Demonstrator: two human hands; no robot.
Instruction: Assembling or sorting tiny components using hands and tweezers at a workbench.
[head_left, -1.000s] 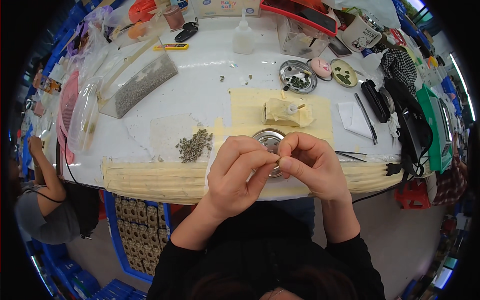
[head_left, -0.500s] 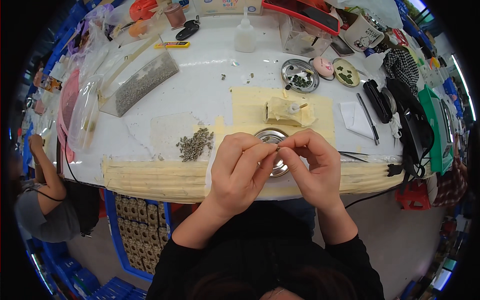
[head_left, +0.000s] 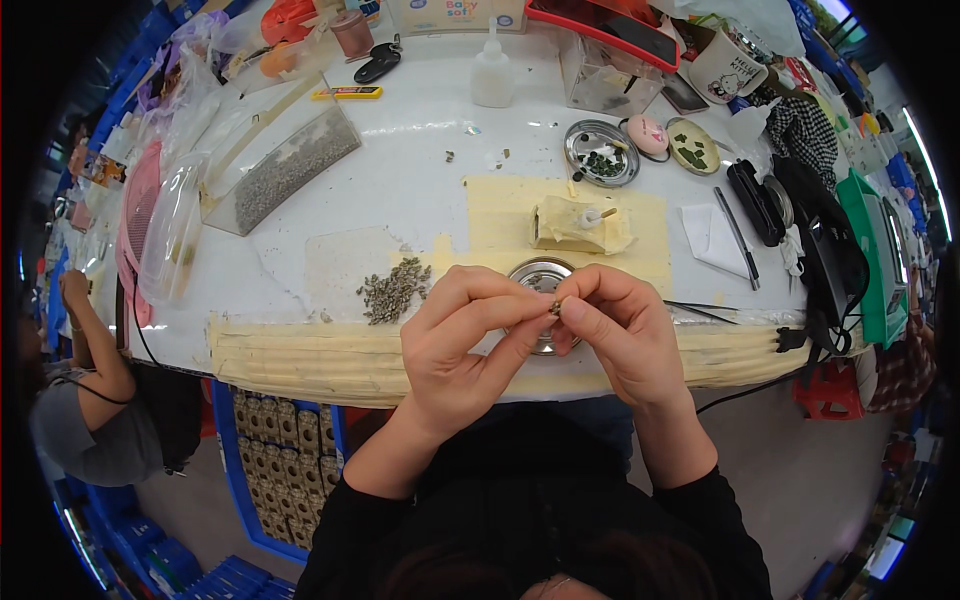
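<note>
A tiny piece [head_left: 556, 309] is pinched by the fingertips of both the left hand [head_left: 450, 335] and the right hand [head_left: 637, 350]. It is held over a round metal dish [head_left: 541, 263], partly hidden by the hands. The front edge of the white table [head_left: 410, 190] is covered with strips of yellow tape [head_left: 310, 360]. A wrapped block [head_left: 567, 228] is set farther back. To the left, small grey bits [head_left: 393, 291] are heaped, and more are kept in a clear box [head_left: 290, 180]. Below, a blue crate [head_left: 232, 470] is packed with brown parts [head_left: 290, 465] in rows. A red stool [head_left: 828, 392] is placed on the grey floor [head_left: 765, 470]. At the far left, another person [head_left: 95, 425] can be seen.
</note>
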